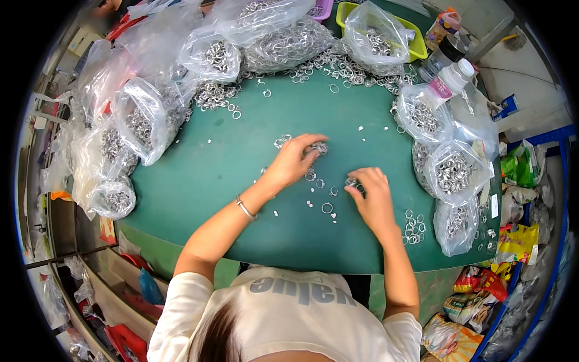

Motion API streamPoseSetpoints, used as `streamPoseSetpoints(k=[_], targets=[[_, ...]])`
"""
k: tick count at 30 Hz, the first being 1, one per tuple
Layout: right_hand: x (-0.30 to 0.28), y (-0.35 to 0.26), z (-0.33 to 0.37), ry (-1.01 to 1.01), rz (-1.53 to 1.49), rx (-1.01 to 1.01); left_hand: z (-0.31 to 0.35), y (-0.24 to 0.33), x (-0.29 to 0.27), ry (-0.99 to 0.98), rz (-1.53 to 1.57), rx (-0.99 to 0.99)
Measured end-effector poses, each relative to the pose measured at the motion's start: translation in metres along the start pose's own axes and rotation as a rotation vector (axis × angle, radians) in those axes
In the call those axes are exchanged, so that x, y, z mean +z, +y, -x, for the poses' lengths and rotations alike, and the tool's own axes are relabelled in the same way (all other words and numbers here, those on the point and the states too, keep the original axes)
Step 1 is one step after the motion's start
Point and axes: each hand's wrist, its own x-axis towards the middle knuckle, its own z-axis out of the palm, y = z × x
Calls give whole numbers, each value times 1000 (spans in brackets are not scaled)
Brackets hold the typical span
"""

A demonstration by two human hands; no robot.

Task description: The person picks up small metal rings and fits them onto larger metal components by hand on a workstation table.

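My left hand [293, 159], a bangle on its wrist, is over the middle of the green tabletop [205, 175]. Its fingers are closed round a small bunch of silver rings [319, 148]. To the right and a little nearer, my right hand [374, 190] pinches a few more silver rings [351, 181] between thumb and fingers. Between and just below the hands lie several loose rings, one of them a plain ring [327, 208]. Beyond the left wrist is another little group of rings [281, 141], partly hidden by that hand. A separate cluster of rings [414, 227] lies right of my right forearm.
Open plastic bags of rings line the table's left side [143, 123], far edge [283, 45] and right side [453, 172]. A loose ring pile [217, 95] spreads before the far bags. A yellow-green basket [416, 42] and a white bottle [455, 77] stand far right.
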Motion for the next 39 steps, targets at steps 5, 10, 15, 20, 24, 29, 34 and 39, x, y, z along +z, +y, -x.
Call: streamPoseSetpoints(k=[5, 10, 15, 20, 24, 29, 34, 39], targets=[[-9, -11, -3, -30, -1261, 674, -5, -3, -5, -117, 31, 137], [-25, 20, 10, 114, -1091, 662, 5, 1, -11, -75, -139, 200], [-12, 12, 18, -41, -168, 394, 7, -9, -8, 1, -179, 271], [0, 19, 22, -96, 5, 342, 6, -1, -2, -37, 10, 100], [-7, 14, 21, -112, -16, 374, 6, -3, 6, 6, -24, 173], [0, 0, 9, -15, -146, 370, 10, -5, 10, 130, -210, 298], [21, -6, -19, 91, -114, 142, 29, -1, 14, -34, -575, 227], [44, -11, -36, -89, -29, 226, 25, -6, 17, -31, -360, 179]])
